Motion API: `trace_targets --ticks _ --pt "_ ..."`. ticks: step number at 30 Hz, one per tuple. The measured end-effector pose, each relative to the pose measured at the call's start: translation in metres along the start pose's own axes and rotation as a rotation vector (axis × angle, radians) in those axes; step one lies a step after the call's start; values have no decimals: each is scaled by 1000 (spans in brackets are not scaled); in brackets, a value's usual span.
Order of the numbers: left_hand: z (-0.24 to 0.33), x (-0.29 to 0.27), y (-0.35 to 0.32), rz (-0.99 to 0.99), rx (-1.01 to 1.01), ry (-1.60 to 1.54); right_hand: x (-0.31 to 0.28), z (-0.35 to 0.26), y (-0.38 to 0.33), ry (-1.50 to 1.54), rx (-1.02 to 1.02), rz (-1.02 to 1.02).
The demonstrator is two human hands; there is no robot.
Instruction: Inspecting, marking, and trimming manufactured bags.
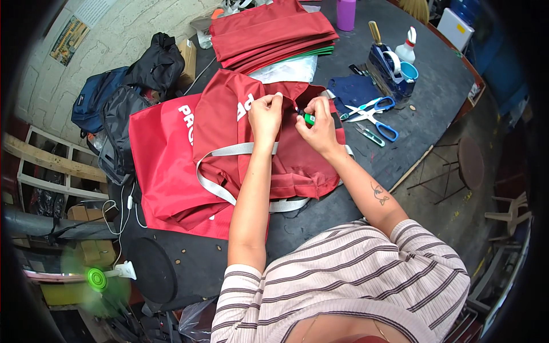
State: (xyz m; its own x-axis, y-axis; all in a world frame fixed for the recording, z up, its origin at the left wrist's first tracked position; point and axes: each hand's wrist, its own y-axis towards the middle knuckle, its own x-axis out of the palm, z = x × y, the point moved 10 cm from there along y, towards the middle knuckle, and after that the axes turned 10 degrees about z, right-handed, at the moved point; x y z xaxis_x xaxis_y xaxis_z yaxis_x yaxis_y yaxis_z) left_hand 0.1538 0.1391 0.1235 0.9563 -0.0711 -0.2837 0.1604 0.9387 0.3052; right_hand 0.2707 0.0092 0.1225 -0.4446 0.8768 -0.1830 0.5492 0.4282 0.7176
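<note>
- A red fabric bag (257, 166) is being worked on at the middle of a dark work table (434, 86), its upper edge lying farthest from the person and its grey webbing straps (229, 151) trailing back toward the person.
- The upper edge of the bag is being pinched by the left hand (265, 116); the fingers are closed on the cloth, holding a fold raised off the table.
- A small green-handled tool (308, 118) is being gripped in the right hand (318, 123), fingers curled shut around it; its kind cannot be told, as most of it is being covered by the hand.
- The tool's long axis is running roughly left to right, with its dark tip being pointed at the pinched fold, so the cloth lies just to the left of the right-hand grip.
- The two hands are being held close together, nearly touching, with the tool tip between them; whether the tip is touching the cloth cannot be told.
- Blue-handled scissors (374, 117) are lying on the table just right of the right hand, untouched.
- A stack of folded red bags (271, 34) is sitting at the far side of the table, well apart from both hands.
</note>
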Motion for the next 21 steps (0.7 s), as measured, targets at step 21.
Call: trace_targets --ticks 21 --pt "22 3 -19 -16 66 110 -16 -9 14 -79 41 69"
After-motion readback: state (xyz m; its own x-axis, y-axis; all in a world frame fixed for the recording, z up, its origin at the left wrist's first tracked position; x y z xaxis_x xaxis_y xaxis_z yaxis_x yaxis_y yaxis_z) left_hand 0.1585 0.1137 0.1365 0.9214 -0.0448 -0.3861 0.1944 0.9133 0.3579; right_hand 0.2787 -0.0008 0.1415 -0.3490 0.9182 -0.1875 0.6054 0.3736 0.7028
